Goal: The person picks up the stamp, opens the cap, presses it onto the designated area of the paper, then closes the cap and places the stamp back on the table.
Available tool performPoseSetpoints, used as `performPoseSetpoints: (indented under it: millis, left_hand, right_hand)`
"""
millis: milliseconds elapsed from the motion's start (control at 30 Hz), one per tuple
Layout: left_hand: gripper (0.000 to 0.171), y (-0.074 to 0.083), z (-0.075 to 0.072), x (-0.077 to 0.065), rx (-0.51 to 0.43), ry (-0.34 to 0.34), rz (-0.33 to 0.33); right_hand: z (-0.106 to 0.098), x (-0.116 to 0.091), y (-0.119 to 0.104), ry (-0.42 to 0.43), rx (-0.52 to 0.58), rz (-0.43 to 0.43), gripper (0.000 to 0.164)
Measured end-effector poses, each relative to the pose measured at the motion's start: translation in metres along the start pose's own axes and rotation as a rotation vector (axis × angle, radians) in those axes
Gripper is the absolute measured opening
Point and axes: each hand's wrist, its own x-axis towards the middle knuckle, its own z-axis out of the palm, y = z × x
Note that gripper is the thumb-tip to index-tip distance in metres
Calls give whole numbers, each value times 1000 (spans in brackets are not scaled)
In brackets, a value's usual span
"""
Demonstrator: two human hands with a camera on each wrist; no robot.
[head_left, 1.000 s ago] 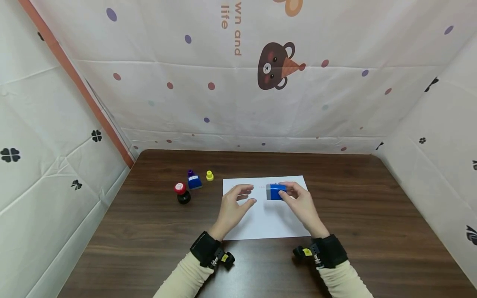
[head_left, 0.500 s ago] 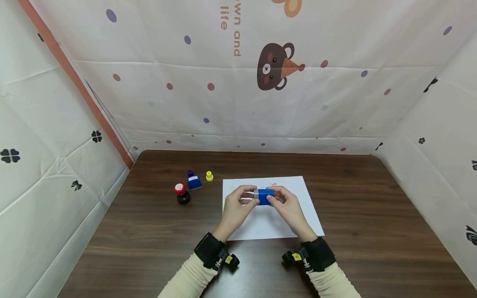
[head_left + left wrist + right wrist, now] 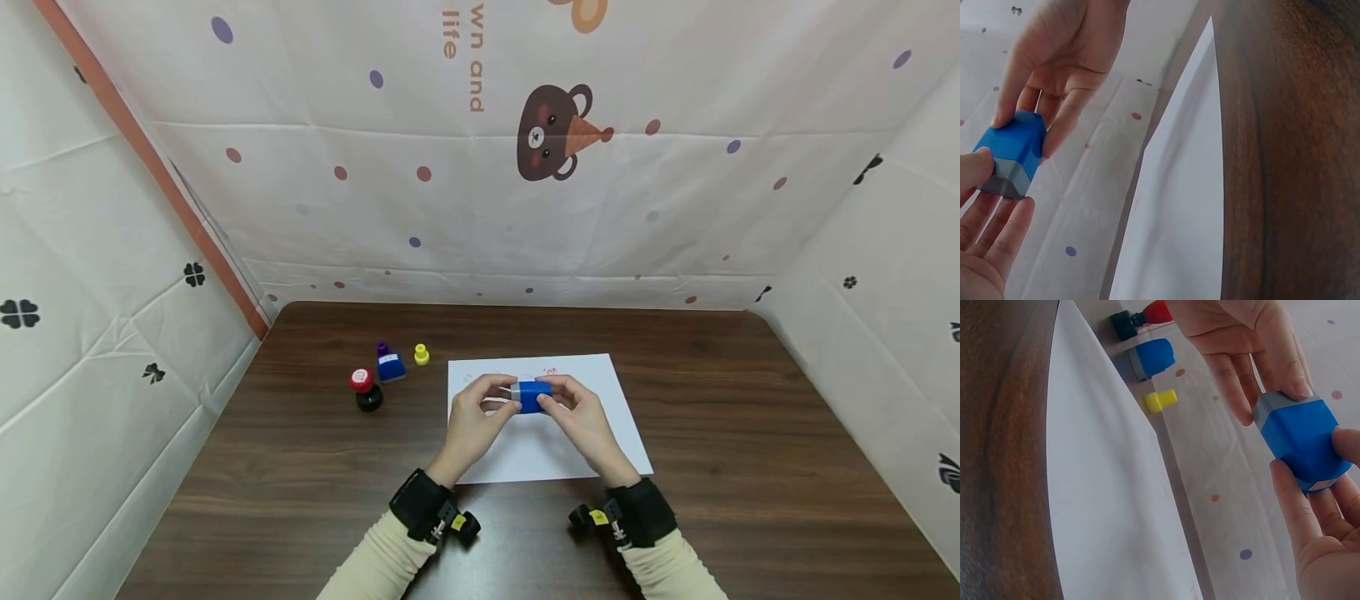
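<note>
A blue stamp (image 3: 533,397) with a grey cap (image 3: 1007,179) is held level above the sheet of white paper (image 3: 555,458). My left hand (image 3: 472,423) pinches the grey end between thumb and fingers. From the other side, my right hand (image 3: 587,423) grips the blue body (image 3: 1307,440), thumb on one face and fingers on the opposite one. Small red marks (image 3: 551,371) show near the paper's far edge, partly hidden by the hands.
On the brown table (image 3: 750,433), left of the paper, stand a red-topped black stamp (image 3: 366,392), a blue stamp with a purple part (image 3: 391,365) and a small yellow stamp (image 3: 422,355). A patterned white cloth (image 3: 300,225) hangs behind.
My right hand has brought the blue stamp left and nearer to me, and my left hand has taken its grey end. Over the last half second both hands stay nearly still.
</note>
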Motion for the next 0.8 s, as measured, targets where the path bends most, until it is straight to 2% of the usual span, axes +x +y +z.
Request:
performPoseSetpoints:
  millis: [267, 333, 433, 533, 633, 800]
  left_hand:
    - [29, -2, -5, 1, -2, -17, 16]
    - [29, -4, -10, 2, -8, 12, -2]
    - [30, -10, -22, 5, -4, 97, -34]
    - [32, -12, -34, 7, 8, 151, -41]
    - [32, -13, -39, 8, 22, 138, -27]
    - [32, -13, -39, 7, 28, 107, -38]
  right_hand:
    - [-4, 0, -1, -12, -6, 11, 32]
    - [-10, 0, 0, 0, 4, 22, 33]
    - [-23, -1, 3, 39, 21, 35, 33]
    - [-36, -1, 6, 71, 3, 51, 33]
    - [-42, -1, 7, 68, -18, 61, 36]
    - [-44, 0, 7, 59, -19, 68, 39]
